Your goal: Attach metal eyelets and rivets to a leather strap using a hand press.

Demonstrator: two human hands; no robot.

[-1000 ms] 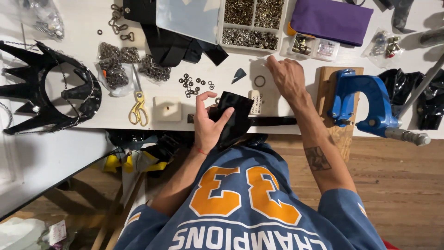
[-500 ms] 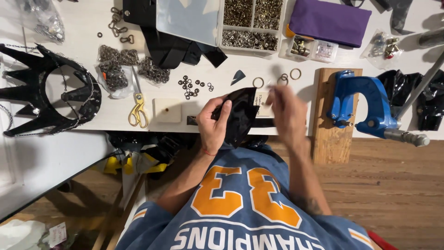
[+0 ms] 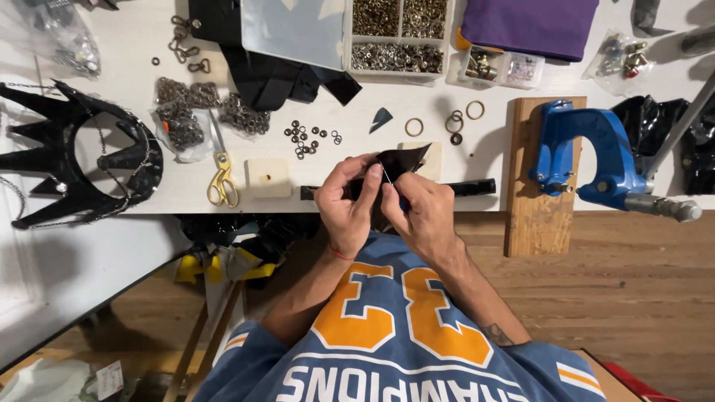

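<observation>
We see both hands together over the front edge of the white bench [image 3: 112,45], working one small black leather piece [image 3: 398,160]. Left hand [image 3: 346,205] has its grip pinched on the near edge of the piece, thumb and fingers pressed together on it. Right hand [image 3: 424,212] is closed too, fingertips pinching a thin metal pin or needle [image 3: 387,176] right against the leather; we cannot tell whether it goes through. The leather piece is held up just above the bench edge, tip pointing away from the person, over a cream block [image 3: 428,158] and a flat black strap [image 3: 469,187] lying along the edge. Just left sits another cream block [image 3: 267,177], then gold-handled scissors [image 3: 222,182]. Small dark eyelets [image 3: 307,138] are scattered beyond the hands, with loose rings [image 3: 414,126] nearby. A blue hand press [image 3: 592,152] stands on a wooden board [image 3: 532,216] to the right, well apart from the hands. At far left lies a black spiked crown-like piece [image 3: 74,164]. At the back we see a clear compartment box of metal fittings [image 3: 398,37] and a purple cloth [image 3: 532,26]. The person wears a blue jersey with orange numerals [image 3: 387,327].
</observation>
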